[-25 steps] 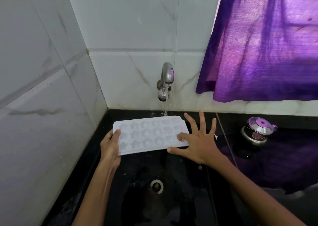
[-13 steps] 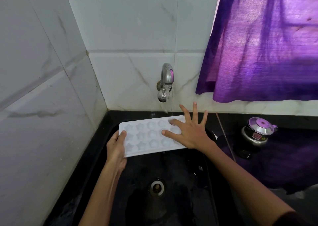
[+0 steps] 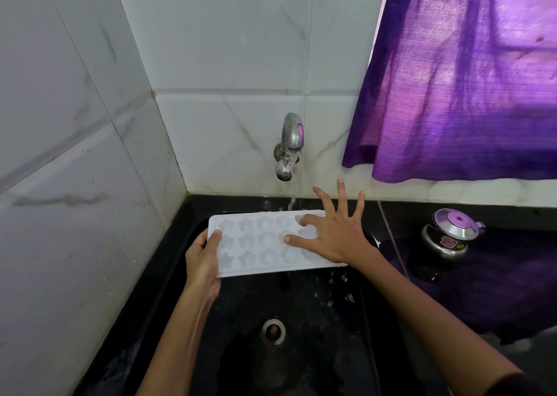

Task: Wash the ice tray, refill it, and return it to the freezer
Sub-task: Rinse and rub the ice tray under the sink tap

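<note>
While water runs in a thin stream from the tap (image 3: 287, 148), the ice tray (image 3: 265, 244) is held level over the black sink (image 3: 301, 335), directly below and in front of the tap, with its far right corner under the stream. The left hand (image 3: 203, 263) grips the end of the tray that lies left of the tap, thumb curled on top of the rim and the other fingers hidden beneath. The right hand (image 3: 334, 238) lies flat on the tray's other end, just right of the tap, with fingers spread wide and straight; the forefinger and thumb tips press into the moulded cups and nothing is pinched. The tray looks like thin white plastic with star and round cups, so it is probably light now, somewhat flexible, and slippery when wet. Once filled it will likely be heavier and prone to spilling if it twists or tips. The short ends and the flat rim seem the best places to take hold, one hand at each end. A small steel pot (image 3: 449, 238) stands on the counter well right of the tap, under a purple curtain (image 3: 467, 94).
</note>
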`<control>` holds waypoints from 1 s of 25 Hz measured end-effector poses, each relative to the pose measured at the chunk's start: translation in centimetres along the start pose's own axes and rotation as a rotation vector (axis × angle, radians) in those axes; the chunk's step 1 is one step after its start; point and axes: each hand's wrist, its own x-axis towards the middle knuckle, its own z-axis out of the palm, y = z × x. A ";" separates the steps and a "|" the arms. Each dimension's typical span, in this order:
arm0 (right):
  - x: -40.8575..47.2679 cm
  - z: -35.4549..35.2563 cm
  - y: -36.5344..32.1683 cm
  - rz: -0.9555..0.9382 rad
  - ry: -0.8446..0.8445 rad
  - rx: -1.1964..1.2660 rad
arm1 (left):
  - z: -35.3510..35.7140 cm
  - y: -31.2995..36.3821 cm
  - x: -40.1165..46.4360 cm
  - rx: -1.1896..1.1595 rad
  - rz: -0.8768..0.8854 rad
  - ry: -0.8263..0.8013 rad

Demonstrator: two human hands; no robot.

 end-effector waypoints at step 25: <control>-1.5 0.0 -0.1 0.038 -0.035 0.094 | 1.1 0.7 0.3 -0.047 -0.009 -0.017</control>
